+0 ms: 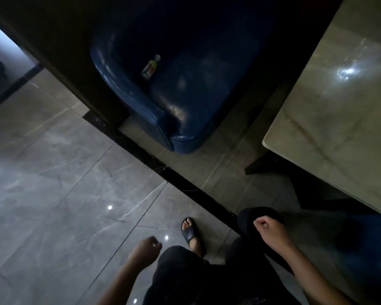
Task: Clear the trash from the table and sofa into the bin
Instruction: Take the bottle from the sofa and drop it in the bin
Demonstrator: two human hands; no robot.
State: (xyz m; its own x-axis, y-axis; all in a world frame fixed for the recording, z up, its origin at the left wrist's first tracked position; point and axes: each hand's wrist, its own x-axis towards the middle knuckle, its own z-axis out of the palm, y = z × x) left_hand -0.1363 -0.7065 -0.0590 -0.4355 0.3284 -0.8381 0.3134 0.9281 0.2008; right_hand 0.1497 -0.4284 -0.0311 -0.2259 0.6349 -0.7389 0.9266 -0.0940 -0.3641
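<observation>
A small plastic bottle (pixel 151 66) with a colourful label lies on the seat of the blue sofa (pixel 180 119) at the top centre. The marble table (pixel 330 111) fills the right side, with only glare on the part I see. My left hand (pixel 144 249) hangs low at the bottom centre, fingers loosely curled and holding nothing. My right hand (pixel 268 231) hovers at the lower right, fingers loosely curled, holding nothing. Both hands are far from the bottle. No bin is in view.
Glossy grey floor tiles (pixel 53 183) spread across the left. A black strip (pixel 163 170) runs diagonally across the floor. My sandalled foot (pixel 190 231) stands near it. The table's dark base (pixel 273 164) sits between sofa and table.
</observation>
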